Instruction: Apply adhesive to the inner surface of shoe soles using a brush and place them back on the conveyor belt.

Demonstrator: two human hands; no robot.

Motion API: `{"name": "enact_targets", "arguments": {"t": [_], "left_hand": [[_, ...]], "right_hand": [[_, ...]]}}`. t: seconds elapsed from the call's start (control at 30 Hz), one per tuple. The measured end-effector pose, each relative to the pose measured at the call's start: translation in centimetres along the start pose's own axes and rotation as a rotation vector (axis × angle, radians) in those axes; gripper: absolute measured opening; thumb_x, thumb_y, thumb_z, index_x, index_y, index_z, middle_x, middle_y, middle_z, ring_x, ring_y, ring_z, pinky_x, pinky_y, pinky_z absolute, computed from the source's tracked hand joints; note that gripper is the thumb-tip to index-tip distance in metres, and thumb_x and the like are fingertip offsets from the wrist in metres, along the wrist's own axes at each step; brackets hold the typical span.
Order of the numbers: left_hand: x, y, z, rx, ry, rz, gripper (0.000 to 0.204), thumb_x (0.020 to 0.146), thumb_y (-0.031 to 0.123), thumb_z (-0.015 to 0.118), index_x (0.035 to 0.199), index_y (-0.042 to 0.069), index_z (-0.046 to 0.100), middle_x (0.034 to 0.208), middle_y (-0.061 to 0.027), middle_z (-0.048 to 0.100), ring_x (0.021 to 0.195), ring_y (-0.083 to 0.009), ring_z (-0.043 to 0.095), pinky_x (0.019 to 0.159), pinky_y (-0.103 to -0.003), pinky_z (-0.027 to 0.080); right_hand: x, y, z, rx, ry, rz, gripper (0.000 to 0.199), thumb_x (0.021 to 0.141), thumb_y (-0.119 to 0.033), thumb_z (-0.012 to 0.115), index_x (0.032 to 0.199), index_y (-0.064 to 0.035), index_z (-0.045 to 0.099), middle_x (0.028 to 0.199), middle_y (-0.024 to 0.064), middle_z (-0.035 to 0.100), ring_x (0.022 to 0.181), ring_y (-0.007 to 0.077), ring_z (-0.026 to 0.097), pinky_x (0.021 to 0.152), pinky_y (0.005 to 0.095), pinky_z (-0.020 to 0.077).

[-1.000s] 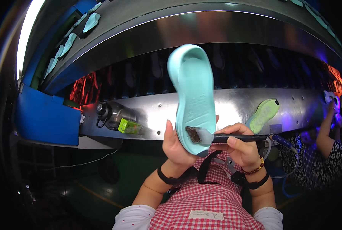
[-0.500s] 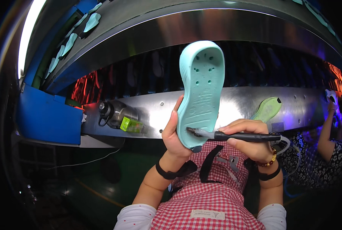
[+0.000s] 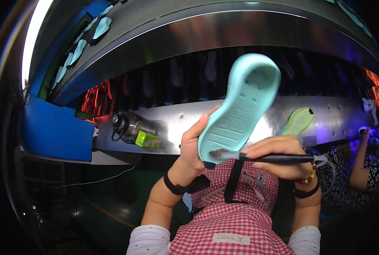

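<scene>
A pale turquoise shoe sole is held up in front of me, tilted with its far end to the right. My left hand grips it along the left side of its near end, the thumb on the edge. My right hand is closed around the black handle of a brush that has a thin clear tube at its back end. The bristles lie on the inner face of the sole, near the heel end, where a small dark tab sticks out.
On the metal ledge are a dark bottle, a bright green box and a light green sole. Turquoise soles lie on the belt beyond. A co-worker sits at the right. A blue panel stands left.
The turquoise sole has tipped to the right and come slightly lower. The brush's bristles have shifted a little right and down, staying on the heel end.
</scene>
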State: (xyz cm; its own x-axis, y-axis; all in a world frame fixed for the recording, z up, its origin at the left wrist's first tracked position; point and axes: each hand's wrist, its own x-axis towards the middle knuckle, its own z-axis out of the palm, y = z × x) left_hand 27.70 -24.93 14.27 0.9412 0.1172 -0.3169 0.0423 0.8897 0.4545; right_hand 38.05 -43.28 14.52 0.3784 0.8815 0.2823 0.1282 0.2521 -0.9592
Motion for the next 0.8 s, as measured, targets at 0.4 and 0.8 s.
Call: {"name": "enact_targets", "arguments": {"t": [0.4, 0.8], "left_hand": [[-0.4, 0.7, 0.1, 0.476, 0.120, -0.484, 0.038, 0.085, 0.017, 0.050, 0.116, -0.004, 0.047, 0.109, -0.0165, 0.055, 0.095, -0.0198, 0.057, 0.085, -0.029, 0.045], [-0.9, 0.0, -0.9, 0.394, 0.138, -0.365, 0.044, 0.086, 0.019, 0.049, 0.124, -0.001, 0.038, 0.115, -0.0163, 0.049, 0.096, -0.0201, 0.056, 0.079, -0.030, 0.049]], "right_hand": [[0.4, -0.8, -2.3, -0.387, -0.572, -0.019, 0.021, 0.073, -0.008, 0.058, 0.093, -0.0074, 0.063, 0.095, 0.0071, 0.063, 0.084, 0.0223, 0.062, 0.069, 0.0285, 0.0498], [-1.2, 1.0, -2.6, 0.021, -0.204, 0.102, 0.023, 0.075, -0.006, 0.060, 0.098, -0.0045, 0.061, 0.084, 0.0107, 0.064, 0.076, 0.0194, 0.063, 0.063, 0.0267, 0.0485]]}}
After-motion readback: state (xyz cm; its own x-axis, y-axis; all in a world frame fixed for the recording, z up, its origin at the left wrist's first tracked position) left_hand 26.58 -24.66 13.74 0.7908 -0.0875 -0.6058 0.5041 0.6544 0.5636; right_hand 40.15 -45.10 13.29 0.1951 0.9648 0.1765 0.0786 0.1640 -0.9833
